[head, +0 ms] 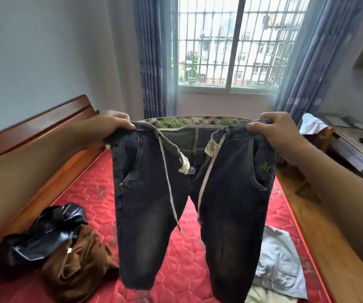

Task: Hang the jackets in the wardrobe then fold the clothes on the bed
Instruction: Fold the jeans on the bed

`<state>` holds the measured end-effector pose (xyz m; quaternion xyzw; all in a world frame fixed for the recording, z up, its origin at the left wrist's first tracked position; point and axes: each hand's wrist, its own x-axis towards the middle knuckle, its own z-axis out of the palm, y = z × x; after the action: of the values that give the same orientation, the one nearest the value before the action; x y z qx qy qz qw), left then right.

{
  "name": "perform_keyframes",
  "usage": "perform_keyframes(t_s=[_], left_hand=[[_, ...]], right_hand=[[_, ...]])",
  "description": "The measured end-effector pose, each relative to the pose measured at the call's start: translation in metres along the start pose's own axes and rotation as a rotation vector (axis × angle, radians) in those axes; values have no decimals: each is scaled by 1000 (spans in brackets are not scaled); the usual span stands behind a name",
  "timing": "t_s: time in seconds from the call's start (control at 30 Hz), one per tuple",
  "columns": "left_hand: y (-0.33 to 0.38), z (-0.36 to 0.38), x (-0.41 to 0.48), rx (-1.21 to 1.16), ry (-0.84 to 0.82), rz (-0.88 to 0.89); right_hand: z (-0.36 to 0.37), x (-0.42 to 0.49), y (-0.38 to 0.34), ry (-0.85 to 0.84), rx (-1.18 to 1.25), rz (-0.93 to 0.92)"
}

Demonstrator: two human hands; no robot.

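Light: soft daylight pours in from the window point(234, 47), panes slightly blown out | Shade: jeans point(150, 204) backlit and dark, shadows on the bed point(88, 189) faint | Lens: wide-angle bend, curtains point(303, 62) leaning at the edges | Focus: corners and far building point(209, 62) soft

Both arms stretch forward, left hand point(113, 125) and right hand point(273, 129) raised level and apart, each pinching the jeans point(152, 193).
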<state>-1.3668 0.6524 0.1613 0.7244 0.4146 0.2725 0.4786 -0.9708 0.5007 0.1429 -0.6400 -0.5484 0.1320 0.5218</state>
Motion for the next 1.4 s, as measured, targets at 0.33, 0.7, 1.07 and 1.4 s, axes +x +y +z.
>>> perform_keyframes(t_s=[0.33,0.7,1.07,1.4], left_hand=[[-14,15,2,873,-204,332],[-23,49,-5,1326,-474,499],[-31,93,3,1278,-390,418],[-14,87,11,960,-444,283]], right_hand=[[8,-7,21,-166,-485,-65],[24,-28,22,-589,-1123,-273],[47,-39,30,-557,-1015,-250],[42,-31,18,-560,-754,-109]])
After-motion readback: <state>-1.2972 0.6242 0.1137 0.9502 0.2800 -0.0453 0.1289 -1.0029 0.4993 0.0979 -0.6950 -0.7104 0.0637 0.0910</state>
